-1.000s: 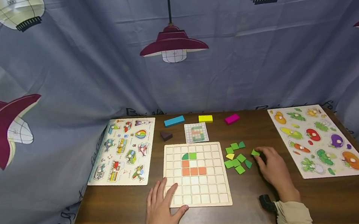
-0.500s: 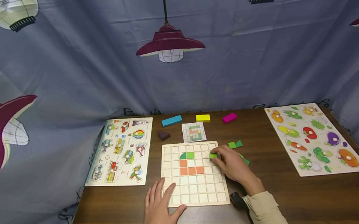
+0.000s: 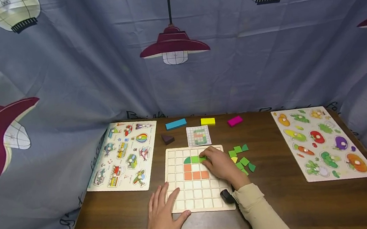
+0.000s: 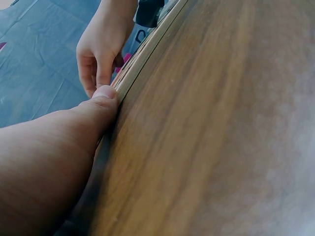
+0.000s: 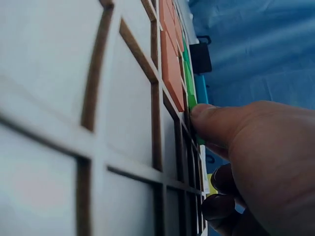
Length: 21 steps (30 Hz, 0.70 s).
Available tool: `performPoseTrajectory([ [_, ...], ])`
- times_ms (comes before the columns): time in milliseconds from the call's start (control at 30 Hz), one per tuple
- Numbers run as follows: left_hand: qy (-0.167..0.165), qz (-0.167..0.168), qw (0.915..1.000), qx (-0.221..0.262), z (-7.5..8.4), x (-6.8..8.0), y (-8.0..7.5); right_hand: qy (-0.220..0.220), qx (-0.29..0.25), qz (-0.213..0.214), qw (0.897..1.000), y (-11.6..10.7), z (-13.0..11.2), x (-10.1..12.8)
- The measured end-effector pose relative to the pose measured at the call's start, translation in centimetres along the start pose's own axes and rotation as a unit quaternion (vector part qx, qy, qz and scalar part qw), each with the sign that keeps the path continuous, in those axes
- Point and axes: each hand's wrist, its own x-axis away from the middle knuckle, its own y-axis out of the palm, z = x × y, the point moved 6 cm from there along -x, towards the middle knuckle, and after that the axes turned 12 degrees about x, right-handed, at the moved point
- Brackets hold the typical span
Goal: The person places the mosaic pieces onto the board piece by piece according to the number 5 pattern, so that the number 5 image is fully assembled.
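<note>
Wooden table (image 3: pixel 320 204), right hand (image 3: pixel 219 165) pinching green tile (image 3: pixel 203 159) on grid board (image 3: pixel 200 201), left hand (image 3: pixel 162 217) flat beside.

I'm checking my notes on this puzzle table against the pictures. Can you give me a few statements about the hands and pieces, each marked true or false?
1. The right hand holds a green tile over the grid board. True.
2. The left hand is lifted clear of the board. False: it rests flat on the table, fingers touching the board's near left corner.
3. Three orange tiles sit in a row on the board. True.
4. The loose green pieces lie left of the board. False: they lie to its right.
5. The pink block lies on the board. False: it lies on the table behind it.
</note>
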Motion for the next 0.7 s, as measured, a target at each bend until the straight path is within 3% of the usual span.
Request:
performPoseTrajectory([
  [433,-0.002,0.003,1.0,-0.006,-0.1,-0.1,-0.2,0.008,0.004,0.024,1.0,-0.5,-0.2,-0.1],
  [700,-0.004,0.002,1.0,-0.003,0.0,0.0,-0.1,0.025,-0.019,0.028,0.999,-1.3,1.5,1.1],
])
